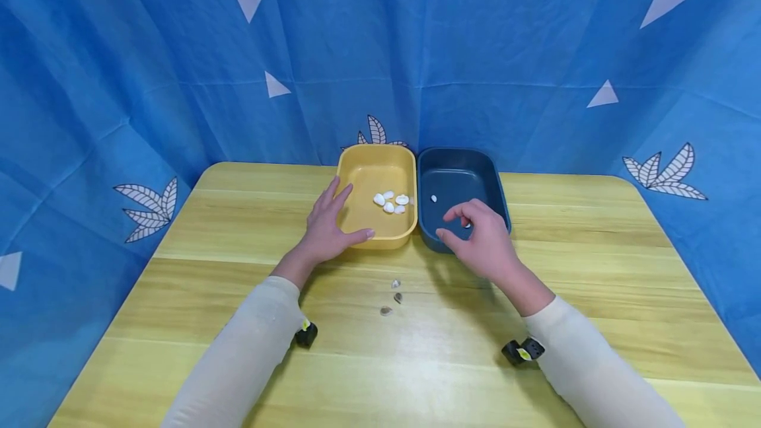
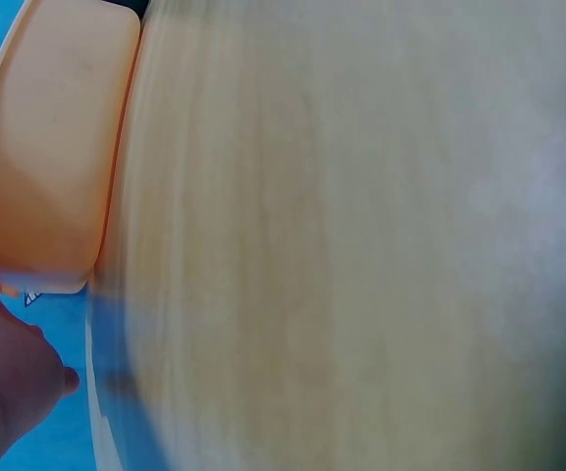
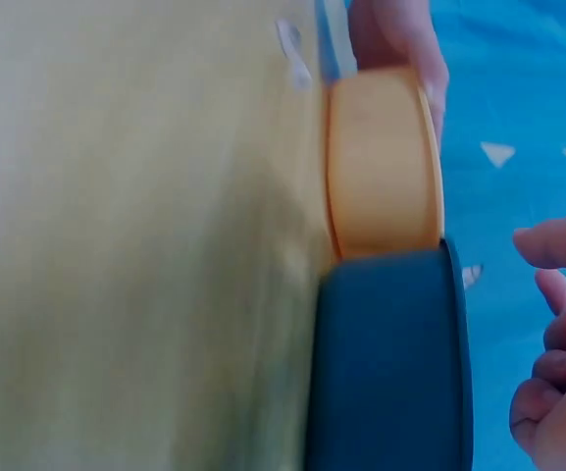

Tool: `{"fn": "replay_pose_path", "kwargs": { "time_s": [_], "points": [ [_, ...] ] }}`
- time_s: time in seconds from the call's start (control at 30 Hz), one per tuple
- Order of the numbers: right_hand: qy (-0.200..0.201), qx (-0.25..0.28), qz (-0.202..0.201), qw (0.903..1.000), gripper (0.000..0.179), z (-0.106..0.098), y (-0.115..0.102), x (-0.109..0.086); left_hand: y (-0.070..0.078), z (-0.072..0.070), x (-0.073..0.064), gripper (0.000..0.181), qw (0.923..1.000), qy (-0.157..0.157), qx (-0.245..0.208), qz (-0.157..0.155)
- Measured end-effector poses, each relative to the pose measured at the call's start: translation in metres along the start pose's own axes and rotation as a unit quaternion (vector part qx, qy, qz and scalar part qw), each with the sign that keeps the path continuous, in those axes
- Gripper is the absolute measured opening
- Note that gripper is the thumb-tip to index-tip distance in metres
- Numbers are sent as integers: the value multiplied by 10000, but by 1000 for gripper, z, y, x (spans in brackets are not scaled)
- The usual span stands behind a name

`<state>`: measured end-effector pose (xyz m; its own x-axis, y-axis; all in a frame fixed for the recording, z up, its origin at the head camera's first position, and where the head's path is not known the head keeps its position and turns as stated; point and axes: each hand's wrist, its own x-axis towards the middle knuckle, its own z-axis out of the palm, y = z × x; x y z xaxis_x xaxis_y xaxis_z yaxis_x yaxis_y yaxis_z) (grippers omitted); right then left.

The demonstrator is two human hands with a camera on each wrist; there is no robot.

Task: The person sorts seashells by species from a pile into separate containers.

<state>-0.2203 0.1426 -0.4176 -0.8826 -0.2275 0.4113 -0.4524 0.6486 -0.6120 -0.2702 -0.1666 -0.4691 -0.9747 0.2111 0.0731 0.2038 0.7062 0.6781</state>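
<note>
My left hand [image 1: 329, 223] lies at the near left corner of the yellow tray [image 1: 380, 243], thumb along the front rim and fingers spread at the left rim. Several white shell-like pieces [image 1: 389, 207] sit in that tray. Over the near part of the dark blue tray [image 1: 433, 233] is my right hand [image 1: 480, 236]. Its thumb and index finger are bent toward each other with a gap and nothing between them. A small white piece [image 1: 434, 198] lies in the blue tray; another shows partly behind the right hand. On the table are small brownish-grey pieces [image 1: 398, 297], like tiny shells or seeds.
The two trays stand side by side at the back edge of the wooden table [image 1: 238, 322]. Behind them hangs a blue curtain [image 1: 464, 51] with white triangles and leaf prints. A small black camera [image 1: 523, 352] sits on the right sleeve, another on the left.
</note>
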Motion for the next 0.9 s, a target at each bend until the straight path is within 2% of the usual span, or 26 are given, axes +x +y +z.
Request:
{"fn": "replay_pose_path", "kwargs": {
  "time_s": [0.2,0.47,0.9],
  "points": [
    [29,402,-273,9988,22,9,-13,-17,1,0,0,107,10000,1,-15,0],
    [-427,740,-407,9955,24,29,-25,-38,3,-2,-1,106,10000,25,-15,49],
    [-1275,508,230,9903,24,52,-32,-53,0,0,1,106,9999,21,50,104]
  ]
}}
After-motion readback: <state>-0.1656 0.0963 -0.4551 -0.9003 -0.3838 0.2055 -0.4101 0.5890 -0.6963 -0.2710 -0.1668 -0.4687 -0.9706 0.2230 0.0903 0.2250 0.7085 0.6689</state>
